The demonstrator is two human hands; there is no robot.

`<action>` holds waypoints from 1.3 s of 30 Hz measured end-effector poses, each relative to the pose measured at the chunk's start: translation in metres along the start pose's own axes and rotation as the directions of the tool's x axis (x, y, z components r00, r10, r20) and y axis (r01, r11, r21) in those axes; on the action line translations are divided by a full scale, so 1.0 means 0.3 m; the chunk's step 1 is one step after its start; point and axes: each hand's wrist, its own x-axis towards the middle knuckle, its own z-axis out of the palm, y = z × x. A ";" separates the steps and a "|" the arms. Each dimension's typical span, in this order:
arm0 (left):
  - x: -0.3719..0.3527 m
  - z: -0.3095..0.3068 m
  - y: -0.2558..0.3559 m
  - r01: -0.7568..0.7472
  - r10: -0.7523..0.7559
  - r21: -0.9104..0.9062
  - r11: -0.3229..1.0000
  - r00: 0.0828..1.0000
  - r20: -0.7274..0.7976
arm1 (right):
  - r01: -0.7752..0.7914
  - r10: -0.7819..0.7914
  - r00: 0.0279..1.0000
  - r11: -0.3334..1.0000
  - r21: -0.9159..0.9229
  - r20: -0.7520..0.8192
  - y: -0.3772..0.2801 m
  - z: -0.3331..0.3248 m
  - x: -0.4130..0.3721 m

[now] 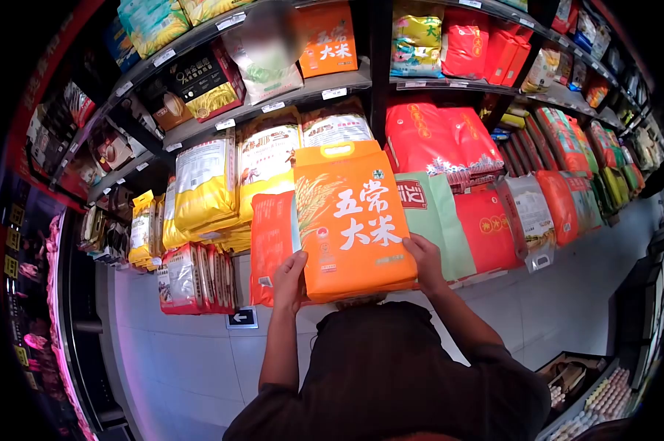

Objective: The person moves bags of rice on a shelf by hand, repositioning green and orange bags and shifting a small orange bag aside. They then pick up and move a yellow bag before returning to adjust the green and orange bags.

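Note:
An orange bag of rice (358, 264) with large white characters and a yellow handle at its top is held up in front of my body. My left hand (291, 279) grips its lower left edge, the fingers partly hidden behind it. On the opposite side, my right hand (425, 259) clasps the lower right edge. Behind the bag stand a red-orange bag (272, 246) to the left and a pale green bag (433, 220) to the right. Yellow and white rice sacks (266, 158) are stacked just beyond it.
Red rice bags (438, 140) fill the middle shelf at right. Another orange rice package (328, 40) stands on the upper shelf (266, 110). Small bags (196, 279) stand low at left. Trays of eggs (608, 397) lie at lower right. A floor arrow sign (241, 317) marks the tiles.

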 end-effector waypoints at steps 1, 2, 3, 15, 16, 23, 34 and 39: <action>-0.009 -0.011 -0.008 0.009 -0.010 0.019 1.000 1.000 0.010 | -0.010 0.009 0.999 0.999 -0.032 -0.049 0.003 0.001 -0.018; -0.022 -0.024 -0.016 0.023 -0.023 0.038 0.999 1.000 0.017 | -0.027 0.021 0.995 0.998 -0.064 -0.099 0.010 0.003 -0.040; -0.038 -0.030 -0.020 0.038 -0.038 0.036 0.999 0.999 0.008 | -0.045 0.038 0.994 0.997 -0.066 -0.102 0.018 0.004 -0.059; -0.142 -0.035 -0.031 0.029 -0.024 0.165 0.986 0.999 -0.035 | 0.014 -0.019 0.975 1.000 -0.023 -0.224 0.104 -0.013 -0.135; -0.145 -0.034 -0.036 0.007 0.004 0.198 0.980 0.998 -0.055 | 0.022 -0.029 0.973 0.999 -0.033 -0.228 0.110 -0.016 -0.129; -0.156 -0.028 -0.051 -0.095 0.121 0.296 0.951 0.990 -0.070 | 0.128 -0.132 0.959 0.991 -0.030 -0.250 0.125 -0.005 -0.120; -0.170 -0.022 -0.131 -0.179 0.264 0.369 0.912 0.945 -0.194 | 0.032 -0.117 0.940 0.966 -0.258 -0.322 0.145 -0.027 -0.147; -0.169 -0.064 -0.203 -0.373 0.493 0.462 0.805 0.853 -0.172 | 0.105 -0.226 0.900 0.943 -0.317 -0.373 0.140 -0.015 -0.168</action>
